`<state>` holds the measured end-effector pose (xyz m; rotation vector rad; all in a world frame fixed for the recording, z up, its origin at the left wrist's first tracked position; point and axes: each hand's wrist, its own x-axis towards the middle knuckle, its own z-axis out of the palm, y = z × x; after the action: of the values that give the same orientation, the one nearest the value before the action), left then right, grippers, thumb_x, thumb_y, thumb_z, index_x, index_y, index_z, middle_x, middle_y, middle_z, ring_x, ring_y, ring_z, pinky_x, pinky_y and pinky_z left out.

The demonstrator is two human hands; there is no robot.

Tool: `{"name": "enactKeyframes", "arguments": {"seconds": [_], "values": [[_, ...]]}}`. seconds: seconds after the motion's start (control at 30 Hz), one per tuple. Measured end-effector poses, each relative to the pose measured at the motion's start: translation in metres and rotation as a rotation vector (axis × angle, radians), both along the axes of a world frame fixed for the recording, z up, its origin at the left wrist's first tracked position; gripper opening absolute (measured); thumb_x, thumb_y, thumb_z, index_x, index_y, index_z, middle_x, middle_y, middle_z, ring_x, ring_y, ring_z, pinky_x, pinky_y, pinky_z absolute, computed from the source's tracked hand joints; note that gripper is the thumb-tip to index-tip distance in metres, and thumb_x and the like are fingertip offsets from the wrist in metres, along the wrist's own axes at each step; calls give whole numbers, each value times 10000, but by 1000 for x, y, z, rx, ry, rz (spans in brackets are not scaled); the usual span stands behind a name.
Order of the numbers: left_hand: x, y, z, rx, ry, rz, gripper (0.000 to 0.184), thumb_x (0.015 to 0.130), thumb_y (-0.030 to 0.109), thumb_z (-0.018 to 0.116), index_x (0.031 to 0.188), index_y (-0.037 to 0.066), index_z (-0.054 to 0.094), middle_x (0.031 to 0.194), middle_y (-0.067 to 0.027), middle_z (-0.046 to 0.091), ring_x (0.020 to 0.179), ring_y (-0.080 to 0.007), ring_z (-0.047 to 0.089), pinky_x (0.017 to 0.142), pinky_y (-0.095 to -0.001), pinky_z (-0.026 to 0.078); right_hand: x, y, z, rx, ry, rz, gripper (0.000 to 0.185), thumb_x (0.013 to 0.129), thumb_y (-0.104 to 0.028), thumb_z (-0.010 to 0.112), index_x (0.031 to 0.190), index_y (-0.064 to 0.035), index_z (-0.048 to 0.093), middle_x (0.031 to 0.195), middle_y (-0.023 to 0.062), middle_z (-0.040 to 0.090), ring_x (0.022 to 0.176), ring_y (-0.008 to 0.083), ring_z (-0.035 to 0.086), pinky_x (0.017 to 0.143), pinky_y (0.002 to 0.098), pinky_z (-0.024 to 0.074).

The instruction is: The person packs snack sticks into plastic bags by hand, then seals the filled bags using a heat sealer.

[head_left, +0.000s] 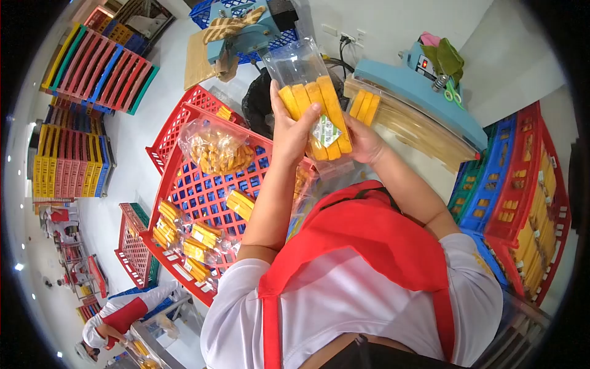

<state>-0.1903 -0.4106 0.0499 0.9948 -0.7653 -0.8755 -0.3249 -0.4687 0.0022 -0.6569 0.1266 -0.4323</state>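
Note:
A clear plastic bag of yellow sticks (316, 114) with a white-and-green label is held up in front of the body. My left hand (292, 126) grips its left side, thumb across the front. On the bag's right side is my right hand (364, 140), its fingers partly hidden behind the bag. The bag's upper end is empty film. Just right of it, more yellow sticks (365, 107) lie by the blue sealing machine (418, 98). To the left, a red crate (212, 184) holds several bags of yellow sticks (206, 234) and a larger bag of small yellow-orange pieces (220, 150).
Filled crates (516, 197) in red, blue and green stand at the right. Stacked crates (98, 67) line the far left. Another blue machine (243, 37) is at the top, with a black bin (258, 101) below it. A co-worker (123, 317) is at the lower left.

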Motion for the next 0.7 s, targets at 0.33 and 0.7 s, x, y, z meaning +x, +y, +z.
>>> {"name": "enactKeyframes", "arguments": {"seconds": [0.33,0.7], "values": [[-36,-17,5,-304,-36,-368,1050,598,49,711,1334,119,-34,1248,-136,312,1132,-245,370,927,-355,333,-51,-10,-7,101,55,-116,528,871,-443,313,1269,-97,317,1250,80,403,1109,209,436,921,369,363],[-97,-55,11,-231,73,-631,1065,641,64,669,1317,152,-149,1264,-139,288,1163,-236,331,949,-356,298,-129,-11,4,-136,22,-369,572,719,-284,656,1172,-28,417,1110,70,510,1047,156,473,888,315,375]]}}
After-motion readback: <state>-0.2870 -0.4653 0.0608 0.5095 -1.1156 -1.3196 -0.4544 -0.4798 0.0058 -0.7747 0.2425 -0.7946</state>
